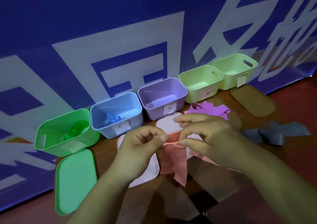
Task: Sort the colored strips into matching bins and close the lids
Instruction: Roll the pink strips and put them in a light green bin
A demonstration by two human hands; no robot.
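I get a dim, blue-tinted feed. The banner (120, 26) is brightest, lower corners sink into shadow, edges bend, fine detail looks soft.

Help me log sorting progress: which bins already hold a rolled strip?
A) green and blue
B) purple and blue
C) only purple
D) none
A: a rolled green strip lies in the green bin and a rolled blue strip in the blue bin; the purple bin shows no roll.
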